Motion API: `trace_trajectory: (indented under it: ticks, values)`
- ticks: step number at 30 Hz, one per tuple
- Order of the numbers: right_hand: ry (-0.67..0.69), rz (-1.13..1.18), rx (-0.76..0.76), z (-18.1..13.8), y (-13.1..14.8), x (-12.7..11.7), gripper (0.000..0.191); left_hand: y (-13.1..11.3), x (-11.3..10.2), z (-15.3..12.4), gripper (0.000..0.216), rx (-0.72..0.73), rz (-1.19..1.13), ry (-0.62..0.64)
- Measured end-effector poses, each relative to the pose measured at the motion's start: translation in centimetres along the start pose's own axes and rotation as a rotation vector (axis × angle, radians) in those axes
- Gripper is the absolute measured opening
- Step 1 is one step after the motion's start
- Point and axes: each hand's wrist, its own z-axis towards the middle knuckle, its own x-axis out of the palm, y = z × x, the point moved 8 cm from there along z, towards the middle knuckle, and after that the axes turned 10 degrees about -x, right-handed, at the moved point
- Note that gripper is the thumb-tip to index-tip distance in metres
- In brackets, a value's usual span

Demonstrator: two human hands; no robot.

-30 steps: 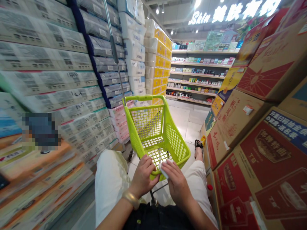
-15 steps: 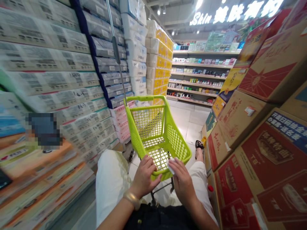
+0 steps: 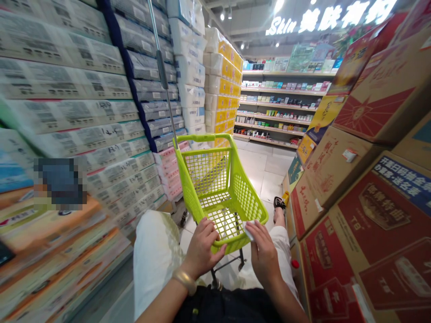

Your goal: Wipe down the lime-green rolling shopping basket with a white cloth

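Note:
A lime-green shopping cart (image 3: 188, 190) with a lattice basket stands between my knees, its basket holding nothing that I can make out. My left hand (image 3: 204, 242) is closed over the near rim at the left corner, thumb on the outside. On the same rim, toward the right corner, my right hand (image 3: 263, 246) presses a small white wipe (image 3: 249, 229) against the green plastic. Most of the wipe is hidden under my fingers. A thin metal pole (image 3: 162, 67) with a grey sleeve rises from the cart's far left corner.
Stacked tissue packs (image 3: 101, 112) wall the left side, with yellow-and-white packs (image 3: 222, 89) farther on. Cardboard boxes (image 3: 353, 166) are piled close on the right. Pale floor tiles (image 3: 249, 163) lead to shelves (image 3: 283, 92) of small goods under a lit sign.
My right hand and the wipe have slid right along the near rim toward its corner. My left hand stays at the same place on the rim.

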Motion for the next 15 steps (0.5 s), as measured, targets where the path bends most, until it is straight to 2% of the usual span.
trace_trajectory:
  ticks: [2,7,9,12,15]
  values:
    - [0.005,0.009,0.006,-0.1,0.4,0.0,0.047,0.0,0.0,0.0,0.014,-0.003,0.000,-0.006]
    - [0.188,0.200,-0.205,0.1,4.6,2.1,0.049,-0.1,0.1,0.0,0.013,0.014,-0.006,-0.003]
    - [0.167,0.166,-0.177,0.1,3.7,1.7,0.049,-0.1,0.1,0.0,0.013,0.008,-0.003,0.002]
    - [0.035,0.031,-0.022,0.0,0.7,0.1,0.049,0.0,0.0,0.0,0.014,-0.005,-0.002,0.003]
    - [0.031,0.016,-0.003,-0.1,0.7,0.1,0.049,0.1,0.1,0.0,0.013,-0.010,-0.011,-0.001]
